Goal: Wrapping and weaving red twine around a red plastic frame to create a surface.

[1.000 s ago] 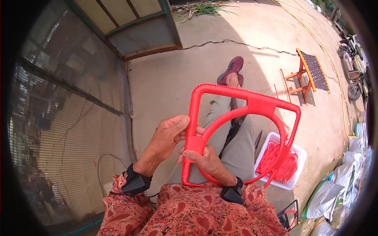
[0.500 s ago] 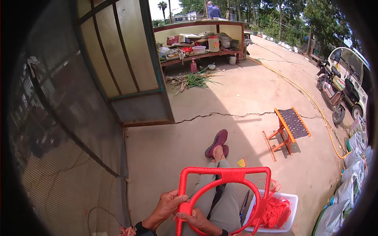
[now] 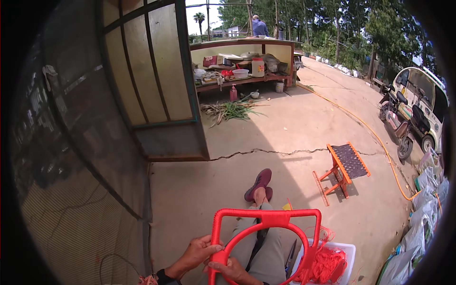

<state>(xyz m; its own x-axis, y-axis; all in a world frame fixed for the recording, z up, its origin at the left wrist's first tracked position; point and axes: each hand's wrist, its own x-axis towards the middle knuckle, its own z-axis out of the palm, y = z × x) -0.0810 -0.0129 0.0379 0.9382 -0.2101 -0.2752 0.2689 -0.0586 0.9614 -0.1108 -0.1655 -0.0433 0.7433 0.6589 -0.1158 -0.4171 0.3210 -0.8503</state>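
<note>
A red frame (image 3: 275, 218) wrapped in cord lies over my lap: a squared outer bar with rounded corners and a ring inside it. My left hand (image 3: 195, 254) is closed at the frame's left side bar, thumb and fingers against the wrapping. Just below, my right hand (image 3: 235, 272) curls around the place where ring and side bar meet. Whether a loose cord end is between my fingers, I cannot make out. To the right, a white plastic basin (image 3: 350, 259) holds a tangle of red cord (image 3: 327, 265), with strands rising beside the frame.
An orange folding stool (image 3: 343, 166) with a dark woven seat stands ahead right. Dark scissors-like blades (image 3: 290, 254) lie beside my leg. A yellow hose (image 3: 375, 128) crosses the concrete toward filled bags (image 3: 413, 237). Green stalks (image 3: 232, 110) lie before a cluttered shelf (image 3: 223, 87). A scooter (image 3: 399, 118) stands right.
The whole view has shifted slightly, and the frame with both hands appears a little lower and to the left. Both hands keep their place at the frame's left side.
</note>
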